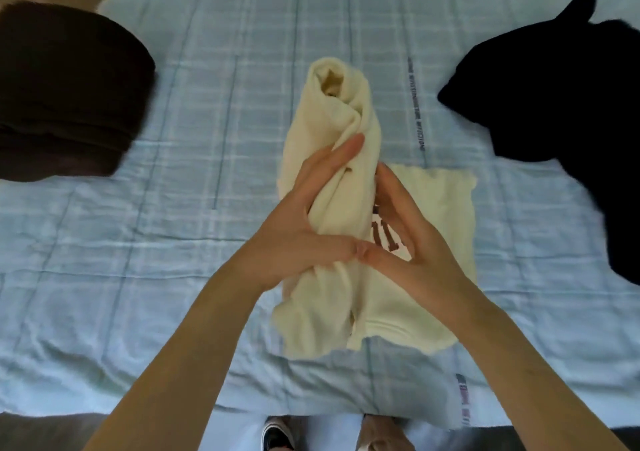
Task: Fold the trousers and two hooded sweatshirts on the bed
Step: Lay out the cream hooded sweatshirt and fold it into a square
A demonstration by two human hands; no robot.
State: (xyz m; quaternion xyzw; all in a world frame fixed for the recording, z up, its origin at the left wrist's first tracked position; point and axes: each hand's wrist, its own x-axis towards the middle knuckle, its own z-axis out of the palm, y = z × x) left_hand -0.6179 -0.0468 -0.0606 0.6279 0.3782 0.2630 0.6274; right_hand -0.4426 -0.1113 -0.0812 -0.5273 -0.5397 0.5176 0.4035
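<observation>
The cream sweatshirt is lying mid-bed. The left hand and right hand, fingers spread, are cupping its rolled part. The roll toward twelve o'clock may be loosening if the pressure is uneven.

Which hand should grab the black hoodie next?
The right hand, probably. The black hoodie lies unfolded on the right side of the bed, nearer that hand. The left hand is on the far side of the cream hoodie, towards the folded brown garment.
</observation>
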